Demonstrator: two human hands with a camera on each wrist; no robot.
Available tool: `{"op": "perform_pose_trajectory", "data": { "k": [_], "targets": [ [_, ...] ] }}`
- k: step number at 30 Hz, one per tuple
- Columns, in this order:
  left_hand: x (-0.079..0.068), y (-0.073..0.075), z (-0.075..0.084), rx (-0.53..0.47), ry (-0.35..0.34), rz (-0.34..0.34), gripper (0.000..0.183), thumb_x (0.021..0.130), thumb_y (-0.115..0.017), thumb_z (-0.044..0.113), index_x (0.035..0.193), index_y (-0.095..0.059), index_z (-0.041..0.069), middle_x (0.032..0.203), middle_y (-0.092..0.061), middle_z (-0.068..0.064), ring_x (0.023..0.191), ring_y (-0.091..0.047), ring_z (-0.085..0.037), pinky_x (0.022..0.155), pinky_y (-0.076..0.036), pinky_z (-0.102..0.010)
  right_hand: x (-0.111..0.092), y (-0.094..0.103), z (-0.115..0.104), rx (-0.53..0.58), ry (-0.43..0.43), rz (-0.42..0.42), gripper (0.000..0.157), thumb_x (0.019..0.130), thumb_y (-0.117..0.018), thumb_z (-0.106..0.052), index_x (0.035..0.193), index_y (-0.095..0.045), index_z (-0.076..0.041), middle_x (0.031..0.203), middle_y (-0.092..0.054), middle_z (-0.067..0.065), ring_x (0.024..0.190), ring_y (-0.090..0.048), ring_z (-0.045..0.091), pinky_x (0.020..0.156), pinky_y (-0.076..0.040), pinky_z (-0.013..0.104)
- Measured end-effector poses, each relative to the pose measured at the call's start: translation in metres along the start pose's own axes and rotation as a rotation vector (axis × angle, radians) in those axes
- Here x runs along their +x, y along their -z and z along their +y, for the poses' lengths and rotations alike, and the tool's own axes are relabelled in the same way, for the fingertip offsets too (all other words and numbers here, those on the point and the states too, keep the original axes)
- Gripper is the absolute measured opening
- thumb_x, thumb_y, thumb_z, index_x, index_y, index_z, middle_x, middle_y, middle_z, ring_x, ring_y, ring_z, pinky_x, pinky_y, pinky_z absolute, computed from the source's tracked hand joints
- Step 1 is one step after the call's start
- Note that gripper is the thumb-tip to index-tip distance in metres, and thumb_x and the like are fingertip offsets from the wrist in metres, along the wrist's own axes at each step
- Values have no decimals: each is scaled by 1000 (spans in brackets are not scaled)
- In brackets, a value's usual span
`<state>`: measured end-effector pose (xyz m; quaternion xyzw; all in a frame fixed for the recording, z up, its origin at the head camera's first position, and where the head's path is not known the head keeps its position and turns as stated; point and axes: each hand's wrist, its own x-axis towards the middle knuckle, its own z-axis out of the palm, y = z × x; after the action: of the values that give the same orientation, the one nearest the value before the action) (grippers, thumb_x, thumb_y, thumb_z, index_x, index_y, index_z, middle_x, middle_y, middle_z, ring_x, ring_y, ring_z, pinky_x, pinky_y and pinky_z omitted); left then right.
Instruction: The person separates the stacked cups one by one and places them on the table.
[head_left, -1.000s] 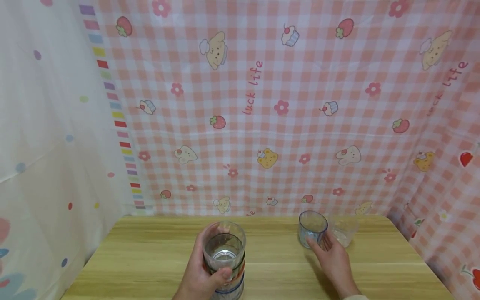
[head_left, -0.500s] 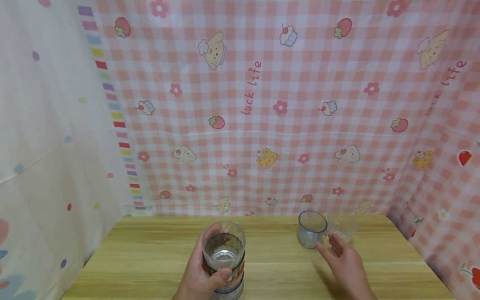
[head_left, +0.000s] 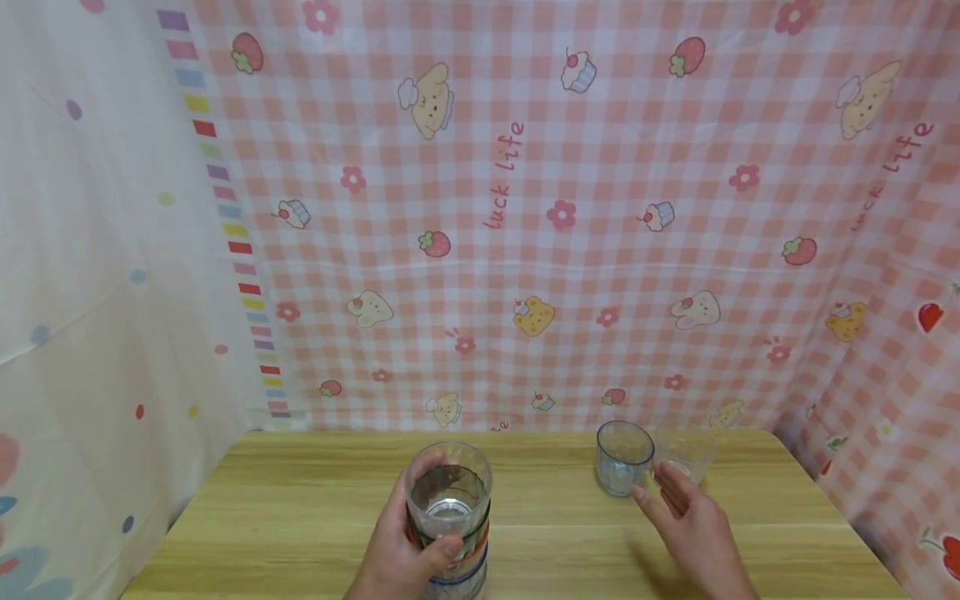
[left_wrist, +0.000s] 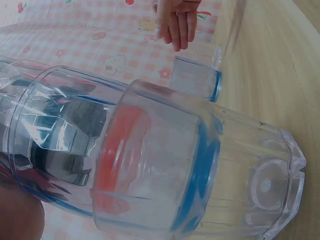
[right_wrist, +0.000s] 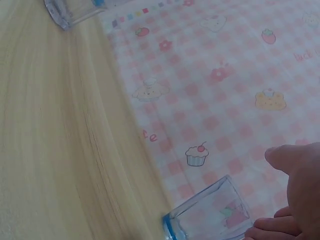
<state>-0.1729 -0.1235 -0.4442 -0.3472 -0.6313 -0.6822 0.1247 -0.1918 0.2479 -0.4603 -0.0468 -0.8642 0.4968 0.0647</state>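
Observation:
My left hand [head_left: 401, 537] grips a tall stack of nested clear cups [head_left: 453, 527] at the front centre of the table. In the left wrist view, red, blue and dark bands show through the stack [left_wrist: 155, 160]. My right hand [head_left: 697, 529] is at the right with its fingers extended and holds nothing. Close to its thumb and fingertips stands an upright clear cup with a blue rim [head_left: 624, 462]; whether they touch it, I cannot tell. A colourless clear cup [head_left: 696, 454] stands just right of that one, partly hidden by my right fingers.
The wooden table [head_left: 300, 508] carries the stack and both single cups. A pink checked cloth [head_left: 562, 267] hangs behind the table's far edge. White cloth [head_left: 127, 333] hangs at the left, and patterned cloth [head_left: 885, 400] at the right.
My right hand has let go of the blue-rimmed cup and drawn back slightly to the right, fingers extended. That cup stays in place. My left hand and the stack have barely moved.

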Motion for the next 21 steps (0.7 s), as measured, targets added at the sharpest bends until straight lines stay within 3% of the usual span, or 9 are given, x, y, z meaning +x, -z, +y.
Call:
{"op": "perform_pose_trajectory", "data": {
  "k": [14,21],
  "targets": [
    [-3,1,-1,8,43,-17,69,105,-71,25,160,-34,4,143,-65,0,126,-66,-14,102,-60,-32,-12,-4,-21,-22,43,-44,82,104,-73,-45,163,-41,2,167,-44,25,152,-47,44,120,-45,49],
    [-3,2,-3,-8,52,-32,74,105,-73,33,160,-34,4,138,-63,-5,123,-66,-15,100,-60,-33,-20,-8,-32,37,88,-44,76,104,-74,-39,160,-44,2,165,-49,22,151,-50,40,117,-49,45]
  ]
}}
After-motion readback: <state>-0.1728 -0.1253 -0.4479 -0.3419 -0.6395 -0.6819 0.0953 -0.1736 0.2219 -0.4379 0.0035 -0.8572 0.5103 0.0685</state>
